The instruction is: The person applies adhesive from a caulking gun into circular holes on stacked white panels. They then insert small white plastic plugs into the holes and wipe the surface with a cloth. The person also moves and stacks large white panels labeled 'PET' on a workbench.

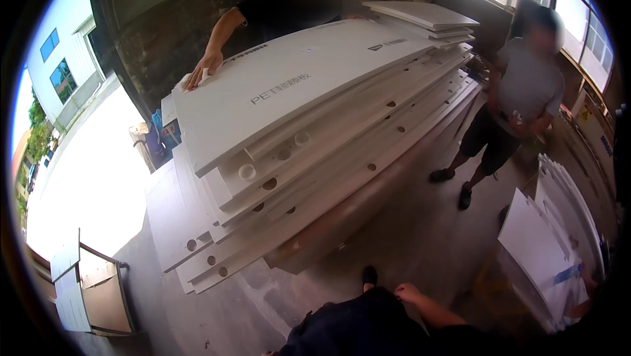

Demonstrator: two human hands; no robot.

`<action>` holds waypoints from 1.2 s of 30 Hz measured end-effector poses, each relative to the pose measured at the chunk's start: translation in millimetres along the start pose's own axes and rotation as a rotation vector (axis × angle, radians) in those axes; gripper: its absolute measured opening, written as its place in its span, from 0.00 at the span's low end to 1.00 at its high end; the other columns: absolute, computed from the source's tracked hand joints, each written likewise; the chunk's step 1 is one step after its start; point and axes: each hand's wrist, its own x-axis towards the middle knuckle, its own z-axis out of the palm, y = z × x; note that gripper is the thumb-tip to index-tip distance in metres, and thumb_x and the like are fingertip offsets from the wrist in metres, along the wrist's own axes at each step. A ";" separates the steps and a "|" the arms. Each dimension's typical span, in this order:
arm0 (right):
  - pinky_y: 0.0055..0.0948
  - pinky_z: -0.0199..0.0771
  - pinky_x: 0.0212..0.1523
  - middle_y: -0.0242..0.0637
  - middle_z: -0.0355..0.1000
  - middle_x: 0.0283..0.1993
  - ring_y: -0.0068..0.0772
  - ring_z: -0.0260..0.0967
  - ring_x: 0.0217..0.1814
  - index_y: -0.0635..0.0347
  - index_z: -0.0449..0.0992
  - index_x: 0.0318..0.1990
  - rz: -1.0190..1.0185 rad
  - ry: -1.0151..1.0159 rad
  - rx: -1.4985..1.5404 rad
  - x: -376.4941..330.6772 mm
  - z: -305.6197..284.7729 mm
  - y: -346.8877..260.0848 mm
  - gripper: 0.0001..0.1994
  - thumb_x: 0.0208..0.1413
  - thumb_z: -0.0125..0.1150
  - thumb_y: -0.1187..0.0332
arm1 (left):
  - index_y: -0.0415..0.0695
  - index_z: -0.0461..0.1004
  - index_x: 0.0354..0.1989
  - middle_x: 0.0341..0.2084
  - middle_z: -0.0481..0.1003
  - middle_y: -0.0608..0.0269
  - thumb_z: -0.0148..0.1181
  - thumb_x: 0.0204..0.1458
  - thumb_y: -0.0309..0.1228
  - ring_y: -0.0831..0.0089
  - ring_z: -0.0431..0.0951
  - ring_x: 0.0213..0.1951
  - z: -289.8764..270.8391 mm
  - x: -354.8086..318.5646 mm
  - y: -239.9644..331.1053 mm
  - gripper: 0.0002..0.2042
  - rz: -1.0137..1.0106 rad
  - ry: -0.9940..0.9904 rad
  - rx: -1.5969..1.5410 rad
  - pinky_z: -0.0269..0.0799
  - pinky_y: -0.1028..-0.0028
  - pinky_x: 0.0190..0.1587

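Both of my hands sit low, near my dark-trousered legs at the bottom edge. My right hand hangs empty with fingers loosely curled, holding nothing; my left hand is cut off by the frame, so I cannot tell its state. From my right hand the stack of white panels lies ahead and to the left, well apart, its long axis running away up-right. Beyond the stack's far-left corner, another person's hand presses flat on the top panel. Right of the stack stands a second person, with leaning white boards nearer me.
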 end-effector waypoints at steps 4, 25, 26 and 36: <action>0.25 0.72 0.28 0.36 0.75 0.31 0.25 0.72 0.28 0.61 0.77 0.36 -0.103 0.015 0.234 9.2 -24.1 -52.2 0.07 0.53 0.58 0.69 | 0.36 0.73 0.45 0.34 0.78 0.54 0.55 0.55 0.37 0.64 0.79 0.33 15.8 50.3 -11.3 0.16 0.029 0.057 -0.478 0.75 0.67 0.37; 0.37 0.68 0.43 0.40 0.74 0.39 0.35 0.71 0.41 0.65 0.75 0.41 -0.863 1.176 -0.121 -2.9 -575.3 -520.3 0.18 0.56 0.54 0.56 | 0.34 0.60 0.60 0.46 0.71 0.44 0.36 0.62 0.57 0.61 0.76 0.39 -372.2 -264.8 464.8 0.34 0.601 0.706 -0.914 0.76 0.68 0.32; 0.40 0.68 0.43 0.41 0.74 0.40 0.37 0.71 0.42 0.65 0.75 0.43 -0.768 1.060 -0.245 12.2 -598.9 -536.7 0.21 0.57 0.53 0.53 | 0.33 0.62 0.58 0.46 0.72 0.44 0.36 0.62 0.56 0.61 0.75 0.39 -385.6 -263.1 484.5 0.34 0.521 0.673 -0.901 0.75 0.68 0.34; 0.41 0.69 0.51 0.50 0.69 0.56 0.45 0.70 0.54 0.66 0.67 0.59 -0.589 0.377 -0.044 134.0 -673.0 -593.8 0.33 0.60 0.47 0.43 | 0.27 0.70 0.48 0.34 0.76 0.53 0.31 0.65 0.51 0.70 0.75 0.35 -423.9 -236.5 578.2 0.33 0.513 0.551 -0.949 0.72 0.72 0.40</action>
